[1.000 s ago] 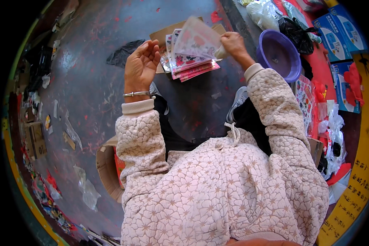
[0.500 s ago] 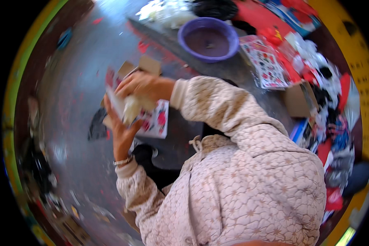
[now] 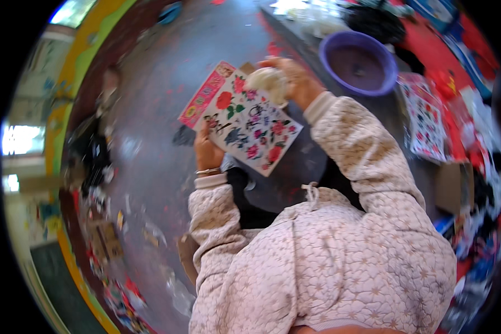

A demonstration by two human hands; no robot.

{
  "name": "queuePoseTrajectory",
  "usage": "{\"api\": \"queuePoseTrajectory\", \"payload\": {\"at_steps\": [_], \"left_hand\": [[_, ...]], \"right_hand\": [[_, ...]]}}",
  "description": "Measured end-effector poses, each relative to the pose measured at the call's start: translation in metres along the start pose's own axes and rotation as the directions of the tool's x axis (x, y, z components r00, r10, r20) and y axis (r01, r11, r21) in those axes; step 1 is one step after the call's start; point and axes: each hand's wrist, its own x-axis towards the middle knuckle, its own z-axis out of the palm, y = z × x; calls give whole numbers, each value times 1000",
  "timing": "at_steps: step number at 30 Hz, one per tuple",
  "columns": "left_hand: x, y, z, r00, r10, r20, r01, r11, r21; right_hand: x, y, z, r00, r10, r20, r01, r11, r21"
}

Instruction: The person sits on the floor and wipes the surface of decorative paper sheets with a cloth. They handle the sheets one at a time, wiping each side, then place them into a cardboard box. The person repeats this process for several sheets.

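I'm looking down over the person's quilted pale jacket, both arms raised in front of the chest. The left hand (image 3: 207,151) holds the lower left edge of a flowered sticker sheet (image 3: 250,128), white with red, pink and dark blooms; its grip is pinched on the sheet, fingers tucked behind it, a thin bracelet (image 3: 209,171) showing at the wrist. The sheet is up in the air, tilted like a diamond, well above the grey floor (image 3: 150,100). Behind its upper left edge I see a pink-bordered sheet (image 3: 205,93) peeking out, held in the same stack.

The right hand (image 3: 295,78) sits at the top corner of the flowered sheet, its grip closed around a crumpled whitish wad (image 3: 268,82), which looks like clear film or wrapping, though it is too blurred for me to be sure. That wad touches the sheet's upper corner.

Just beyond the right hand a round purple basin (image 3: 357,62) stands on the floor. To its right a second patterned sheet (image 3: 426,122) lies flat, with red and blue packets around it, all smeared by motion. A brown cardboard box (image 3: 450,186) sits by the right elbow. Off to the left, scraps and small packets litter the floor along a yellow strip (image 3: 61,111). The whole edge of my view is blurred.
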Motion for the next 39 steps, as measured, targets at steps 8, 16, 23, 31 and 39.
{"api": "queuePoseTrajectory", "payload": {"at_steps": [8,16,23,31,39], "left_hand": [[-50,0,27,984,144,105,-114,962,-249],[-76,7,66,967,176,185,-153,979,-132],[-82,11,63,965,177,196,-149,978,-147],[-102,17,69,950,167,263,-121,976,-183],[-90,31,62,925,107,364,-2,961,-277]], "right_hand": [[-8,-33,-39,996,-80,-32,84,979,185],[-10,-48,-79,985,-146,-89,156,981,120],[-21,-42,-92,959,-176,-224,207,971,121],[-45,-15,-91,961,-136,-240,163,982,96],[-107,-21,-23,989,-114,-94,135,955,265]]}}
